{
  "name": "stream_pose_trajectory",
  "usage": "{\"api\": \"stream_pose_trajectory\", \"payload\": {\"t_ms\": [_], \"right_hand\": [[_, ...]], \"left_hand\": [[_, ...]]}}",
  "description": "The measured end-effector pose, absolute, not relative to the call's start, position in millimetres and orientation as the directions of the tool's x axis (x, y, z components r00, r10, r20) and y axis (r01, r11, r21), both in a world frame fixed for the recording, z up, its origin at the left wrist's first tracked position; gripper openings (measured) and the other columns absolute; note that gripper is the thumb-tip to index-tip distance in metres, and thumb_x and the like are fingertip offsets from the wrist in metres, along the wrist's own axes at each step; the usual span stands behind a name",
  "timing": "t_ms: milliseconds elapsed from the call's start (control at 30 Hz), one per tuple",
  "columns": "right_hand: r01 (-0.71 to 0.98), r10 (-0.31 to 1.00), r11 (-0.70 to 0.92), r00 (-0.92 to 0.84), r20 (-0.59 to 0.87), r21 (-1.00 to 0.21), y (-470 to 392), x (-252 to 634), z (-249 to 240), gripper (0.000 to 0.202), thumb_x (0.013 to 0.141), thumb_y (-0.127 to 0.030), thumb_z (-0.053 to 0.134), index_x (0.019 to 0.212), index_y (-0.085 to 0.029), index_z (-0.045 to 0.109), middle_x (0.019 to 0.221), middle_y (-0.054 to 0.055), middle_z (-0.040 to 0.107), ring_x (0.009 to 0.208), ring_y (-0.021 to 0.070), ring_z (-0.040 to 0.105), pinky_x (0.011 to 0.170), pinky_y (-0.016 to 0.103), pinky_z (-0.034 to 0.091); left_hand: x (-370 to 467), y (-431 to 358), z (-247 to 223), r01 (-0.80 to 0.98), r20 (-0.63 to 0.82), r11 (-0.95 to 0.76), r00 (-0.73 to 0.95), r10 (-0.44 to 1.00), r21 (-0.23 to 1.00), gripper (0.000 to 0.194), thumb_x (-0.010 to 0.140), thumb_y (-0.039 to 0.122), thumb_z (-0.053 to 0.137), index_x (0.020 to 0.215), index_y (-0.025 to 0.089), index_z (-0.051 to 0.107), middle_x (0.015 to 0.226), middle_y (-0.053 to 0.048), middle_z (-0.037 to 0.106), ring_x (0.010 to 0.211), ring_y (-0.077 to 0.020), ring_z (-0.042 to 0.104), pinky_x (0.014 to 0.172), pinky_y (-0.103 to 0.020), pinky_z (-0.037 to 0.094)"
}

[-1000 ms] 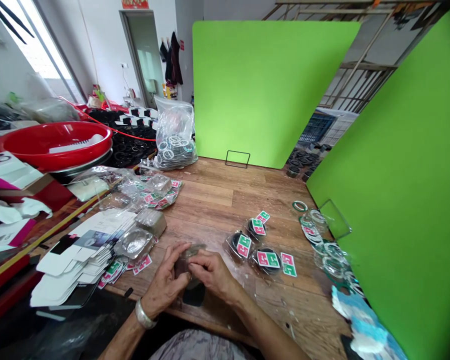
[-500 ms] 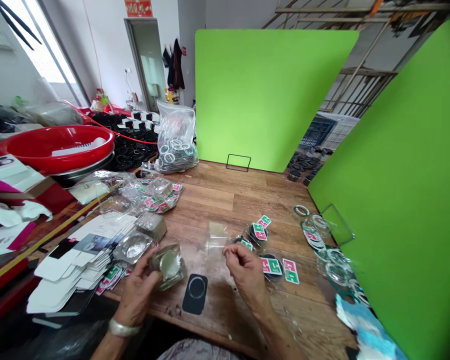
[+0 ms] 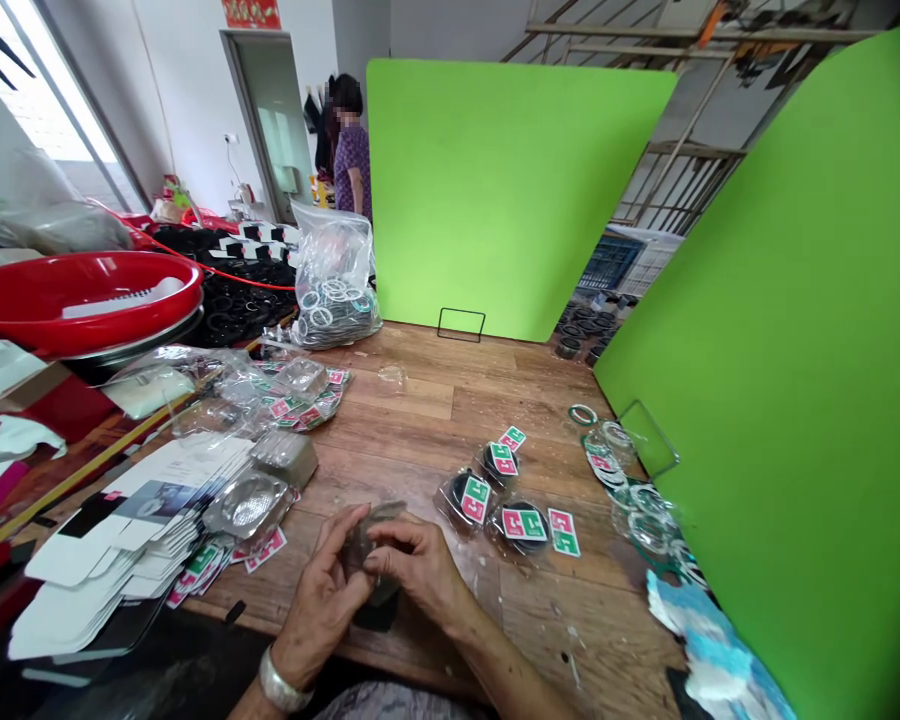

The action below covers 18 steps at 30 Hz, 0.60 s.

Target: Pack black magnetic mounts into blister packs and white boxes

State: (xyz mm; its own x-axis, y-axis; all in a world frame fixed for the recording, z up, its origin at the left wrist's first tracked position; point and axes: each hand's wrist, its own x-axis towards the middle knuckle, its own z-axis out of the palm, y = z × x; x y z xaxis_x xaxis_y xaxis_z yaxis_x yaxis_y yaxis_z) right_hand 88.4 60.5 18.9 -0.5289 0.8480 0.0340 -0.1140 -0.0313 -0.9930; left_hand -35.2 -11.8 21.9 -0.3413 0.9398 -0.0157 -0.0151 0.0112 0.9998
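Both of my hands are together low in the middle of the view. My left hand (image 3: 324,592) curls around one side of a clear plastic blister tray (image 3: 382,512). The fingers of my right hand (image 3: 422,572) are bent onto its other side, and they hide much of the tray. Below the hands, a black card (image 3: 375,614) lies on the table, mostly covered. To the right are several round black items in clear plastic, such as this packed black ring (image 3: 469,497), with red and green cards on them. Another clear blister tray (image 3: 246,505) lies at left.
White folded boxes (image 3: 112,560) are piled at left, near a red basin (image 3: 82,300). A bag of rings (image 3: 336,300) stands by the green panel (image 3: 510,200). Green and white rings (image 3: 649,520) and a blue-white cloth (image 3: 709,640) lie at right. A person (image 3: 352,160) stands behind.
My right hand has moved left to meet the tray in my left hand. The clear film no longer shows mid-table; a clear piece lies farther back. A person has appeared behind.
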Motion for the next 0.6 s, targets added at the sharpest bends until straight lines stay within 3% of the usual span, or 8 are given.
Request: {"api": "stream_pose_trajectory", "payload": {"t_ms": [233,433,600], "right_hand": [[-0.157,0.801,-0.065,-0.597,0.042,-0.985,69.1,89.7,13.9,0.018,0.064,-0.039,0.077,0.076,-0.025,0.077,0.069,0.000,0.060,0.070,0.0140,0.053,0.065,0.025,0.040],[-0.131,0.781,-0.023,-0.621,0.064,-0.991,70.4,89.1,14.0,0.017,0.067,-0.036,0.075,0.079,-0.024,0.077,0.073,0.000,0.060,0.073,0.0145,0.053,0.068,0.026,0.040],[-0.069,0.778,0.050,-0.623,0.082,-0.996,68.2,87.6,20.3,0.010,0.070,-0.022,0.069,0.077,-0.021,0.076,0.068,-0.001,0.058,0.067,0.0123,0.051,0.064,0.023,0.039]], "left_hand": [[-38.8,-12.2,8.8,0.048,0.020,-0.006,-0.301,0.954,0.999,0.050,0.072,0.025,0.063,0.122,0.029,0.053,0.134,-0.006,0.041,0.132,-0.0254,0.034,0.109,-0.041,0.031],[-40.0,-13.4,12.6,0.071,0.012,0.010,-0.298,0.954,0.997,0.050,0.072,0.027,0.063,0.121,0.027,0.052,0.133,-0.007,0.041,0.131,-0.0264,0.034,0.110,-0.043,0.030],[-42.5,-13.9,13.0,0.105,0.015,0.014,-0.278,0.961,0.994,0.049,0.076,0.030,0.061,0.123,0.027,0.050,0.135,-0.008,0.043,0.132,-0.0264,0.035,0.110,-0.044,0.030]]}}
